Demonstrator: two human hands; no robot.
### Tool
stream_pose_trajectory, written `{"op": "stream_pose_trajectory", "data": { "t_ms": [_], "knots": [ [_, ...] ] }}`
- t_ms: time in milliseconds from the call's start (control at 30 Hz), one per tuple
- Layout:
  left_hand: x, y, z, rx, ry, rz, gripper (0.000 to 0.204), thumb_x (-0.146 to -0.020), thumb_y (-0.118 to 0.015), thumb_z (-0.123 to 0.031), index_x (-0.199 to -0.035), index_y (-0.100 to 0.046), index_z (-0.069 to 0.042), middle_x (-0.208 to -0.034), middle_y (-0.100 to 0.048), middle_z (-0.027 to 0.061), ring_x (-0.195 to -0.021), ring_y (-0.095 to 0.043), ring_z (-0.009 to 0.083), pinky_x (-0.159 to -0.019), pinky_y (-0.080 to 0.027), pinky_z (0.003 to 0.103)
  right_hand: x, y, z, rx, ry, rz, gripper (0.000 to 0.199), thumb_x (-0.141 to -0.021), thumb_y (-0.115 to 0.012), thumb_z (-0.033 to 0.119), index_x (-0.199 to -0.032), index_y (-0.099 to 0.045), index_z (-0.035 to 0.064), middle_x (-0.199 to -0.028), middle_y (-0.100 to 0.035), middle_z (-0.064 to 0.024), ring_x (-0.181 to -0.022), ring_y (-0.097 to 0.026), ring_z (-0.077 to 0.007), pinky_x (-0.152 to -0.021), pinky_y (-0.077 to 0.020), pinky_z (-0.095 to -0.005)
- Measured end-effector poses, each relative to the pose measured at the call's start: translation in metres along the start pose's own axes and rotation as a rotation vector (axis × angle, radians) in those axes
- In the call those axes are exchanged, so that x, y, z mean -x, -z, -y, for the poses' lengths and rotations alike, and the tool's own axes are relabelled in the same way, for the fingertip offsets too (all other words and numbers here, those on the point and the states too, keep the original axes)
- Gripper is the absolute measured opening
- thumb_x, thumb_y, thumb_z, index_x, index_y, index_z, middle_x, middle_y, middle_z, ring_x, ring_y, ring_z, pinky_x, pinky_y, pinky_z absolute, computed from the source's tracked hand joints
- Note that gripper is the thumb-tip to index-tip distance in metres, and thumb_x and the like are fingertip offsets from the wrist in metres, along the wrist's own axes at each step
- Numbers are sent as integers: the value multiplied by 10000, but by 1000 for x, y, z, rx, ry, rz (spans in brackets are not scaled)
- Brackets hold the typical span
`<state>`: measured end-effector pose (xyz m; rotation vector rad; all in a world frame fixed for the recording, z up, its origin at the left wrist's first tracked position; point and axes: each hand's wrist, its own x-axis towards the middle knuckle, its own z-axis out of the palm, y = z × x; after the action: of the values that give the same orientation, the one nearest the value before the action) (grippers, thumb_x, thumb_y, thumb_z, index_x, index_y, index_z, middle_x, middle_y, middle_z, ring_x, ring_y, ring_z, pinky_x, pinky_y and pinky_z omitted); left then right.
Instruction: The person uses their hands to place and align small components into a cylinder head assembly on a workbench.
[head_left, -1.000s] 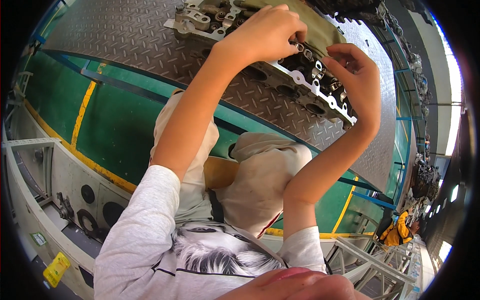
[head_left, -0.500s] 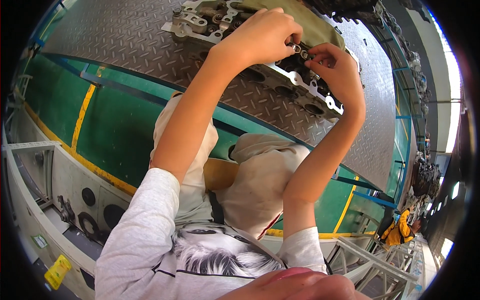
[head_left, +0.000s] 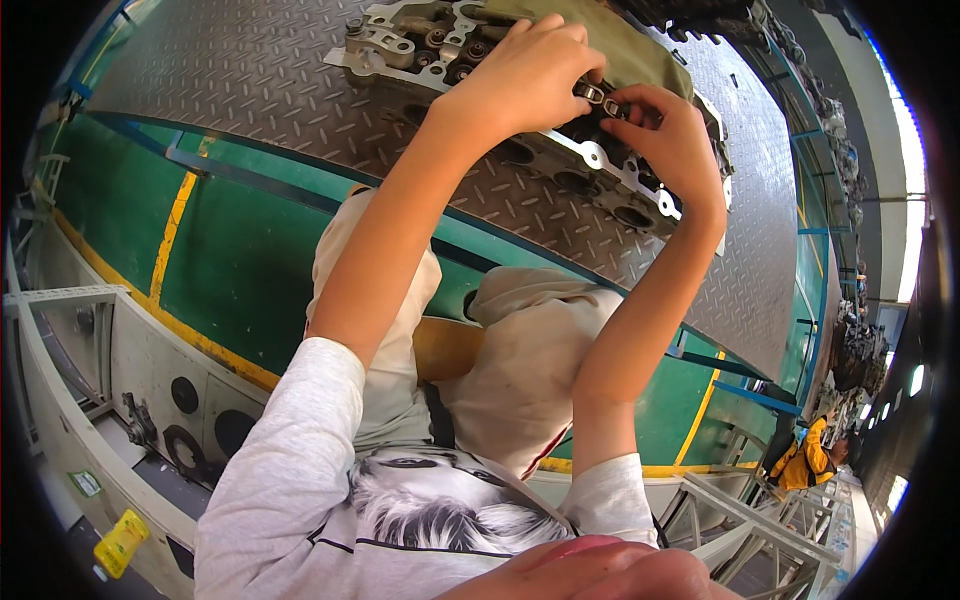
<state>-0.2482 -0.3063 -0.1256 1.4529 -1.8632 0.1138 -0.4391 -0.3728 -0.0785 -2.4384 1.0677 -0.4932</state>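
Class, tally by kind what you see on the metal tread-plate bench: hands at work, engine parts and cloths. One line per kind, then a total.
Bare hands at work: 2, left hand and right hand
Grey metal cylinder head: 1
Olive-green cloth: 1
Total: 4

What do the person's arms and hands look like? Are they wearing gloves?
No gloves. The left hand and the right hand are both bare, and so are the forearms. The person wears a light grey short-sleeved shirt with a black-and-white printed picture on the front. No watch, rings or wristbands show.
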Motion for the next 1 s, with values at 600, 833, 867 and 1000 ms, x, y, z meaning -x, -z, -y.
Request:
{"op": "stream_pose_trajectory", "data": {
  "t_ms": [600, 833, 867, 1000],
  "knots": [
    [-7, 14, -9, 125, 98, -39, 125, -834, -676, -153, -871, -676, -33, -821, -658, 100, -844, -632, 291, -768, -507, 400, 7, 12, 12, -80, -9, -113, 172, -800, -760, 54, -958, -728, -4, -659, -524, 22, -618, -437, -67, -561, -373, -255],
    [-10, 11, -11, 166, 147, -132, 172, -808, -706, -184, -867, -680, -24, -765, -648, 99, -807, -630, 295, -736, -507, 397, -1, 6, -5, -137, 18, -144, 151, -821, -756, 83, -940, -729, -7, -667, -552, 20, -621, -448, -65, -565, -383, -248],
    [-9, 9, -10, 167, 148, -131, 172, -808, -706, -184, -867, -680, -24, -765, -648, 99, -807, -630, 295, -736, -507, 397, 0, 6, -4, -147, 3, -143, 154, -824, -755, 86, -945, -729, -6, -673, -555, 19, -627, -448, -66, -567, -385, -249],
    [-6, 9, -3, 134, 108, -104, 230, -795, -732, -200, -929, -688, -17, -753, -645, 98, -791, -629, 288, -732, -508, 387, -1, 2, 5, -64, 11, -129, 170, -826, -760, 95, -962, -733, -4, -677, -555, 19, -630, -447, -68, -570, -390, -252]
  ]
}}
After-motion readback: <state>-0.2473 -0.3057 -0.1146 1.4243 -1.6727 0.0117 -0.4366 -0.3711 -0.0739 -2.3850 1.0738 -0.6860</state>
